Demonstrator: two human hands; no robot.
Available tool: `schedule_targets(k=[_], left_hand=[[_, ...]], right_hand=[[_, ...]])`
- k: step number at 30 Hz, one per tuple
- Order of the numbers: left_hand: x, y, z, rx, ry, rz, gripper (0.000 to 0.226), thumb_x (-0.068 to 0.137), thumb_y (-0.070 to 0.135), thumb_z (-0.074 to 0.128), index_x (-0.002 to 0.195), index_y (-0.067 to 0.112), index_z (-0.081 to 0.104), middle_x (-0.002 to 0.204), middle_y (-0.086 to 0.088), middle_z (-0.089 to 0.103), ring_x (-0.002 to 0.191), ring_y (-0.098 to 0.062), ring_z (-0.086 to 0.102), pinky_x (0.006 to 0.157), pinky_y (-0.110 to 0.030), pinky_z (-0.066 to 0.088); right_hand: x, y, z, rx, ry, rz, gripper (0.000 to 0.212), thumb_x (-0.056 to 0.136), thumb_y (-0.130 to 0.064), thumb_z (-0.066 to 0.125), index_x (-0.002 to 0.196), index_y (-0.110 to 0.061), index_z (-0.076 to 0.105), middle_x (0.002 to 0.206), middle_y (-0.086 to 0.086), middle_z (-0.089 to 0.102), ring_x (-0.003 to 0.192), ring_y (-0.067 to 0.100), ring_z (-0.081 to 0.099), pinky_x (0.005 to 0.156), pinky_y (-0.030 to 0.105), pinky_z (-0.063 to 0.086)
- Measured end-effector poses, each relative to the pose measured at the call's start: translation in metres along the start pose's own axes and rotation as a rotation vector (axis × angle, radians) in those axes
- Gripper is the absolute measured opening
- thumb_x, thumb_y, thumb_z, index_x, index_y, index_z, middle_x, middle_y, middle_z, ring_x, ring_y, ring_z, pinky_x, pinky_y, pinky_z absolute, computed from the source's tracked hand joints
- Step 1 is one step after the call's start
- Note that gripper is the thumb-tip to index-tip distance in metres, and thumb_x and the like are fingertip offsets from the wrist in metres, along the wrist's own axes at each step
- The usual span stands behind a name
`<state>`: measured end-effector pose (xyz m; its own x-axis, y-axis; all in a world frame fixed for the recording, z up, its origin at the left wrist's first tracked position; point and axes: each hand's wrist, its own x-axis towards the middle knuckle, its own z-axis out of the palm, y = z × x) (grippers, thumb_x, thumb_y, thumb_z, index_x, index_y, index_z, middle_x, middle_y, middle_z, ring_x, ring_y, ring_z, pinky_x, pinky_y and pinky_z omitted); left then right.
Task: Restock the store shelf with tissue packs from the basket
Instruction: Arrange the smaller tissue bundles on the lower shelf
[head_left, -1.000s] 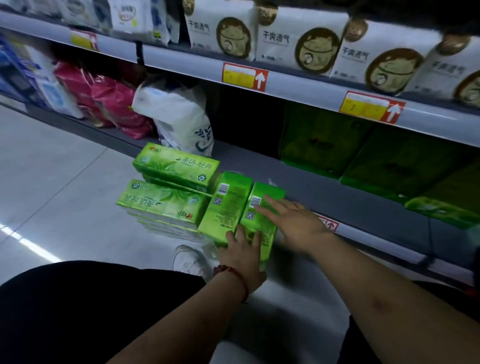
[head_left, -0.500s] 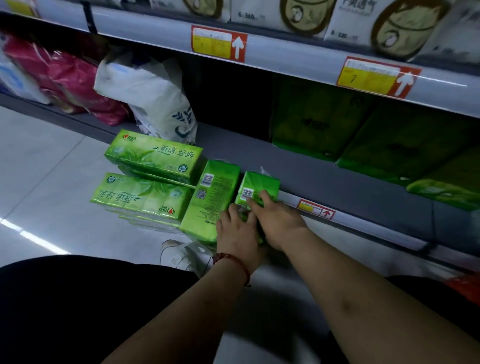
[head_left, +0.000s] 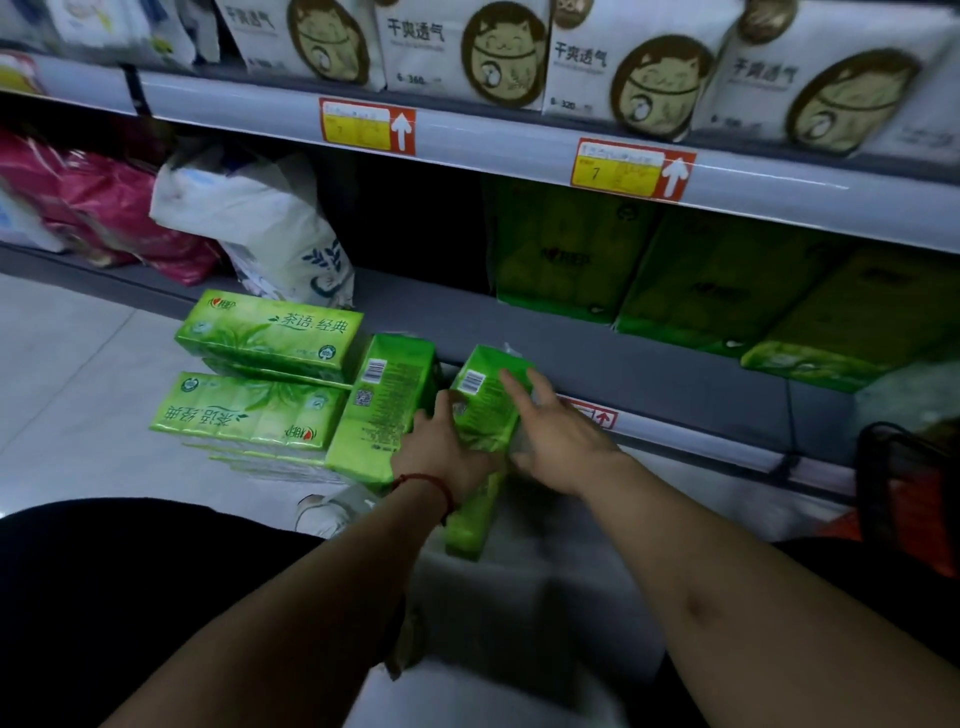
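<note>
A slim green tissue pack (head_left: 480, 402) with a barcode on top stands tilted just in front of the bottom shelf (head_left: 649, 374). My left hand (head_left: 444, 449) grips its left side, thumb up along the edge. On its right face lies my right hand (head_left: 558, 434), fingers straight and spread. A second upright green pack (head_left: 387, 410) stands just to the left, a small gap apart. Further left, two long green packs (head_left: 270, 332) (head_left: 244, 413) lie stacked on the floor. The basket (head_left: 904, 483), black-framed with orange, shows at the right edge.
Large green tissue bundles (head_left: 717, 280) fill the right of the bottom shelf; its middle is a bare grey board. A white bag (head_left: 270, 234) and pink bags (head_left: 104, 208) lie to the left. White packs line the upper shelf (head_left: 519, 140). My knee and shoe (head_left: 327, 514) are below.
The rightmost pack has come away from its neighbour and tilted toward the shelf between both hands. My right fingers have straightened and spread over it.
</note>
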<state>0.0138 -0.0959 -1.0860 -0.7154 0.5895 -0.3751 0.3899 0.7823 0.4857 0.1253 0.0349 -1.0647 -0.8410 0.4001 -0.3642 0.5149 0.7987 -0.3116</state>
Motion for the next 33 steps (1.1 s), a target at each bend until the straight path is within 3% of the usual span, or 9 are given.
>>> schedule_targets(k=[6, 8, 10, 14, 18, 22, 25, 30, 33], left_hand=[[-0.008, 0.005, -0.089, -0.288, -0.162, 0.13, 0.077, 0.061, 0.022, 0.096, 0.128, 0.034, 0.059, 0.107, -0.002, 0.069, 0.096, -0.022, 0.067, 0.089, -0.035, 0.057], [-0.016, 0.008, -0.124, -0.319, -0.197, 0.156, 0.073, 0.06, 0.015, 0.095, 0.125, 0.027, 0.063, 0.094, -0.004, 0.068, 0.084, -0.022, 0.067, 0.077, -0.028, 0.059], [-0.03, 0.015, -0.167, -0.284, -0.205, 0.212, 0.078, 0.045, 0.031, 0.091, 0.119, 0.028, 0.066, 0.082, -0.005, 0.064, 0.067, -0.016, 0.059, 0.058, -0.019, 0.051], [-0.057, 0.04, -0.25, -0.301, -0.288, 0.313, 0.082, 0.04, 0.033, 0.08, 0.121, 0.028, 0.071, 0.108, -0.011, 0.076, 0.095, -0.019, 0.07, 0.08, -0.025, 0.057], [-0.077, 0.07, -0.305, -0.472, -0.348, 0.363, 0.081, 0.051, 0.017, 0.075, 0.132, 0.02, 0.067, 0.122, -0.013, 0.074, 0.105, -0.032, 0.072, 0.08, -0.038, 0.063], [-0.076, 0.087, -0.321, -0.77, -0.226, 0.33, 0.071, 0.065, 0.043, 0.087, 0.129, 0.021, 0.068, 0.127, -0.016, 0.071, 0.106, -0.035, 0.073, 0.093, -0.051, 0.059], [-0.066, 0.078, -0.313, -1.252, -0.222, 0.286, 0.075, 0.087, 0.064, 0.068, 0.145, 0.019, 0.055, 0.145, -0.018, 0.058, 0.123, -0.041, 0.064, 0.098, -0.058, 0.053], [-0.093, 0.066, -0.24, -1.236, -0.21, 0.208, 0.098, 0.071, 0.072, 0.066, 0.151, 0.021, 0.044, 0.137, -0.018, 0.063, 0.092, -0.026, 0.076, 0.076, -0.047, 0.056], [-0.112, 0.082, -0.202, -1.184, -0.424, 0.165, 0.059, 0.079, 0.045, 0.068, 0.126, 0.009, 0.07, 0.121, -0.02, 0.072, 0.099, -0.032, 0.075, 0.088, -0.052, 0.061]], right_hand=[[-0.01, 0.008, -0.026, 0.481, 0.175, 0.156, 0.134, 0.068, -0.05, 0.092, 0.165, -0.026, 0.002, 0.168, 0.007, 0.013, 0.15, 0.033, 0.031, 0.121, 0.046, 0.032], [-0.019, 0.002, -0.041, 0.74, 0.223, 0.193, 0.133, 0.066, -0.052, 0.092, 0.165, -0.027, 0.006, 0.168, 0.004, 0.018, 0.153, 0.029, 0.025, 0.122, 0.043, 0.03], [-0.028, -0.004, -0.058, 0.992, 0.221, 0.195, 0.127, 0.066, -0.051, 0.093, 0.164, -0.028, 0.016, 0.162, -0.001, 0.032, 0.146, 0.022, 0.037, 0.113, 0.037, 0.039], [-0.054, -0.011, -0.09, 1.301, -0.039, 0.056, 0.119, 0.037, -0.059, 0.099, 0.142, -0.019, 0.057, 0.135, 0.005, 0.069, 0.119, 0.024, 0.068, 0.103, 0.042, 0.053], [-0.082, -0.027, -0.114, 1.54, -0.115, -0.167, 0.08, 0.03, -0.049, 0.103, 0.1, -0.016, 0.083, 0.109, 0.012, 0.079, 0.096, 0.023, 0.077, 0.083, 0.036, 0.063], [-0.106, -0.04, -0.143, 1.662, 0.073, -0.22, 0.049, 0.058, -0.048, 0.091, 0.096, -0.018, 0.084, 0.1, 0.013, 0.079, 0.086, 0.026, 0.077, 0.085, 0.044, 0.062], [-0.124, -0.037, -0.161, 1.819, 0.2, -0.175, 0.025, 0.081, -0.032, 0.067, 0.088, -0.016, 0.084, 0.089, 0.011, 0.079, 0.075, 0.025, 0.077, 0.071, 0.039, 0.065], [-0.139, -0.027, -0.171, 1.854, 0.418, -0.045, 0.034, 0.092, -0.04, 0.062, 0.108, -0.016, 0.079, 0.103, 0.013, 0.079, 0.082, 0.026, 0.077, 0.069, 0.036, 0.064], [-0.139, -0.025, -0.168, 1.848, 0.446, 0.027, 0.04, 0.095, -0.046, 0.06, 0.114, -0.015, 0.076, 0.107, 0.012, 0.079, 0.084, 0.026, 0.077, 0.076, 0.037, 0.064]])
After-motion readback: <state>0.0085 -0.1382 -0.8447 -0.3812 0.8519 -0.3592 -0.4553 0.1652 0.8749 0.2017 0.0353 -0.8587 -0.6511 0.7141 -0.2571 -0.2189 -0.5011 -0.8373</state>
